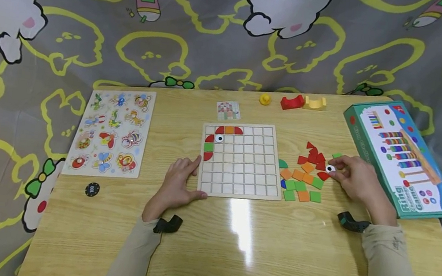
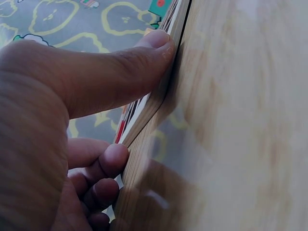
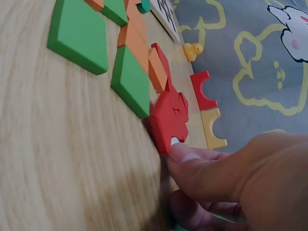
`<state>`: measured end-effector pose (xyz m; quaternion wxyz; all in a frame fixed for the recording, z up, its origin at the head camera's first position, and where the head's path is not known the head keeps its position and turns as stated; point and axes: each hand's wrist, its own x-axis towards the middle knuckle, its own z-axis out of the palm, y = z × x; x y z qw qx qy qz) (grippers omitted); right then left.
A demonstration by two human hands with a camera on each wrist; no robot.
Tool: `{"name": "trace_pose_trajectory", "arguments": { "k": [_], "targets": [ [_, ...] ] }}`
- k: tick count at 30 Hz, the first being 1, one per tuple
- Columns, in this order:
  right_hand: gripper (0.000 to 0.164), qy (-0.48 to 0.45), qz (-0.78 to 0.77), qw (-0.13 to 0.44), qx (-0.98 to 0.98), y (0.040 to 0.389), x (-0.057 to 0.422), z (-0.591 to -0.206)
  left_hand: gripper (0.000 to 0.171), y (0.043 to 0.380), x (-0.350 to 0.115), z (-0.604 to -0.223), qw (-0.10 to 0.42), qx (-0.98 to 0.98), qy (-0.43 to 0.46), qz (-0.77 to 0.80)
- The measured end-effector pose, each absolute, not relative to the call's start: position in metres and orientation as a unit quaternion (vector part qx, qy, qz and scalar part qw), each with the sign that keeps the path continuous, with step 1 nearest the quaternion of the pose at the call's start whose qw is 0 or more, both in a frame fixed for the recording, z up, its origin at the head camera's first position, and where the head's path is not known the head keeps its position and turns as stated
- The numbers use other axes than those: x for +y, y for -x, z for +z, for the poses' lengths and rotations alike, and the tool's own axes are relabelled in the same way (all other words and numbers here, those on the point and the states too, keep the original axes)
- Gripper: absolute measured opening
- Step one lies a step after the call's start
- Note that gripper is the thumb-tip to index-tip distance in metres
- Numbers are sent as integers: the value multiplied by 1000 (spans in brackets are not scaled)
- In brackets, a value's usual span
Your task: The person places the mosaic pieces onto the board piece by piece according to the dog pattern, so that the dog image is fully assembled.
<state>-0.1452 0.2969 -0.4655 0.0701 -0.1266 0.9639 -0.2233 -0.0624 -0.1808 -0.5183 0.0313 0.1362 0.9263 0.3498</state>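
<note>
Wooden table (image 1: pixel 294 250) spans frame. Green game box (image 1: pixel 407 158) lies at right; insect picture board (image 1: pixel 110 133) at left. Grid board (image 1: pixel 241 173) sits at center, red, orange and green pieces and one eye tile (image 1: pixel 219 138) in its upper left. Left hand (image 1: pixel 179 181) grips board's lower left corner between thumb and fingers. Right hand (image 1: pixel 356 179), right of center, pinches second eye tile (image 1: pixel 329 168) beside loose colored tiles (image 1: pixel 300 186). Small picture card (image 1: pixel 228 111) lies above board.

Red, orange and green tiles (image 1: pixel 300 186) — yellow-outlined grey cloth (image 1: pixel 214 58) — teal box (image 1: pixel 410 163), beige sleeves (image 1: pixel 392 272).
</note>
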Motion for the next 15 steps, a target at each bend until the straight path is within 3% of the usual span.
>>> {"name": "trace_pose_trajectory", "arguments": {
  "k": [15],
  "targets": [
    [23, 100, -248, 53, 962, 144, 299, -471, 109, 63, -182, -518, 28, 927, -139, 346]
  ]
}}
